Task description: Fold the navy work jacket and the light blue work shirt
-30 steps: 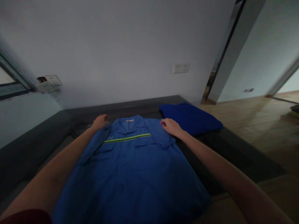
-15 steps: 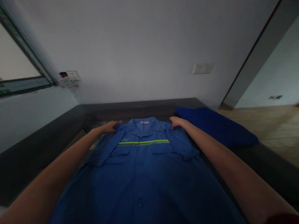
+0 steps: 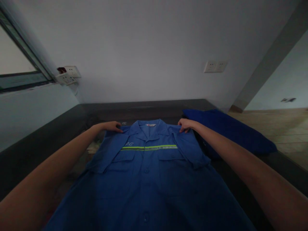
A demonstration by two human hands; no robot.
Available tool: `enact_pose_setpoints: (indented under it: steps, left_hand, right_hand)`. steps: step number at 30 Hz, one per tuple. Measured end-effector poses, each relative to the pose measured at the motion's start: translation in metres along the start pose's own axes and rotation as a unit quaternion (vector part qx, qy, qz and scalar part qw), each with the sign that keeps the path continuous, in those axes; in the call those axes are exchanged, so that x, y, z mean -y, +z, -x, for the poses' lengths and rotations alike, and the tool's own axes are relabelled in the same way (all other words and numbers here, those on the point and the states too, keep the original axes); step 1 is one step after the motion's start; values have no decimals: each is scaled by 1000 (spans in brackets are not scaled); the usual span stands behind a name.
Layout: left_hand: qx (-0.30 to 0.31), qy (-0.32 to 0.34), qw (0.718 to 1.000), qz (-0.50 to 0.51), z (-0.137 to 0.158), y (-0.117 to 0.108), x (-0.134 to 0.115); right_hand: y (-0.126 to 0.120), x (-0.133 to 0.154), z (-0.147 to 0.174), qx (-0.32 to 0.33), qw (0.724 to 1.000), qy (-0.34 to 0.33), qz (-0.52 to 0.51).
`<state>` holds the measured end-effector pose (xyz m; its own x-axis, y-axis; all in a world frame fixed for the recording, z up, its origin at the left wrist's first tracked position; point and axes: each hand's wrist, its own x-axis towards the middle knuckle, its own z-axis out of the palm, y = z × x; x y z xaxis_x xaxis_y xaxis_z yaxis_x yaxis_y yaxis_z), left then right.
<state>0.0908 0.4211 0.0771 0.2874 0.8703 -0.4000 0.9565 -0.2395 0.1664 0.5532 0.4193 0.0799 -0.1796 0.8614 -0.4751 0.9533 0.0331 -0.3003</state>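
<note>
A blue short-sleeved work shirt (image 3: 146, 179) is spread out in front of me, front side up and collar at the far end. A yellow-green and silver stripe crosses its chest above two flap pockets. My left hand (image 3: 113, 126) pinches the shoulder on the left. At the opposite shoulder, my right hand (image 3: 185, 125) has its fingers closed on the fabric. Both sleeves lie folded over toward the shirt front. The shirt's lower end runs out of view.
Dark blue folded cloth (image 3: 231, 133) lies to the right on the dark surface (image 3: 141, 105). Wall sockets (image 3: 216, 66) sit on the far wall, with more sockets (image 3: 68, 75) in the left corner by a window (image 3: 21, 80). Tiled floor (image 3: 288, 128) shows at right.
The view has shifted slightly. Both hands keep their hold on the shirt's shoulders, and the shirt lies nearly the same, with its shoulders drawn slightly wider.
</note>
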Motion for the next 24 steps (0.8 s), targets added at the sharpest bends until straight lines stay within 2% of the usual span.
enact_pose_setpoints:
  steps: [4, 12, 15, 20, 24]
  left_hand:
    - [29, 9, 999, 37, 3, 1, 10]
    - [0, -26, 998, -62, -4, 6, 8]
    - [-26, -35, 990, -133, -5, 2, 3]
    - [-62, -49, 978, -195, -9, 0, -8]
    - [-140, -62, 959, -237, -14, 0, -17]
  right_hand:
    - [-2, -6, -2, 15, 1000, -24, -3]
    - [0, -4, -5, -45, 994, -43, 89]
    - [-1, -6, -6, -81, 988, -50, 123]
    - [-2, -4, -14, -147, 974, -53, 163]
    - [-4, 4, -21, -210, 961, -48, 177]
